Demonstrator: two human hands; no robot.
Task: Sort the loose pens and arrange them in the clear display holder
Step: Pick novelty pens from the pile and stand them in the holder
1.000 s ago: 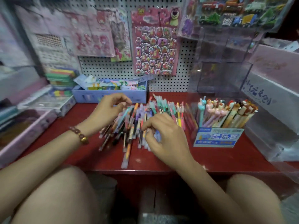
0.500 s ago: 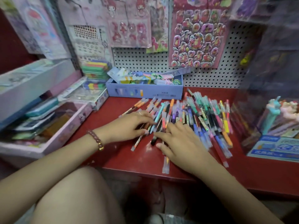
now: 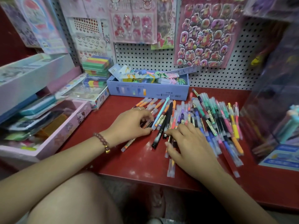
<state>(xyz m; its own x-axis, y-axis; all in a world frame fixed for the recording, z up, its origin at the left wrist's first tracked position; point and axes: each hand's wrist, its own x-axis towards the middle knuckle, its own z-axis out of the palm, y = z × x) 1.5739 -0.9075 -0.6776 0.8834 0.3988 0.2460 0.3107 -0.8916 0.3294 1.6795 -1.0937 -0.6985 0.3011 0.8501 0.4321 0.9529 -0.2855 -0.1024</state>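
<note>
Left fingers [image 3: 148, 118] are curled in, thumb and fingertips closing narrow on the near ends of a pen or two at the left edge of the pile. It looks like a pinch, but I can't tell exactly which pens. The left hand [image 3: 129, 125] sits low on the shelf over an orange-labelled pen, with a bead bracelet [image 3: 103, 143] on the wrist.

Right fingers [image 3: 182, 129] are straight and spread, pressing flat on the middle of the pile with the thumb out to the side. The right hand [image 3: 191, 144] grips nothing and just pins or fans the pens.

The loose pens [image 3: 210, 120] lie on the red shelf [image 3: 140, 160] in a rough fan between the hands and out to the right. Orange ones are far left, a teal pen [image 3: 161, 110] and a black pen [image 3: 163, 126] sit between the hands, then purple, blue, green, pink and yellow toward the right. That's partly colour-grouped, not clean.

The clear display holder [image 3: 267, 94] stands at the right edge of the shelf, just beside the pile, blurred. Some pale novelty pens [image 3: 289, 125] are visible inside. I see none of the loose ones in it, though blur limits that.

Judgement: early stage. Sorting is underway, loading not started. What's left is to finish the colour groups, square each bundle and move them into the holder.

Behind the pile are a blue box [image 3: 148, 92] of small packs and a pegboard [image 3: 145, 55] with sticker sheets. A pink tray [image 3: 64, 131] is on the left.
</note>
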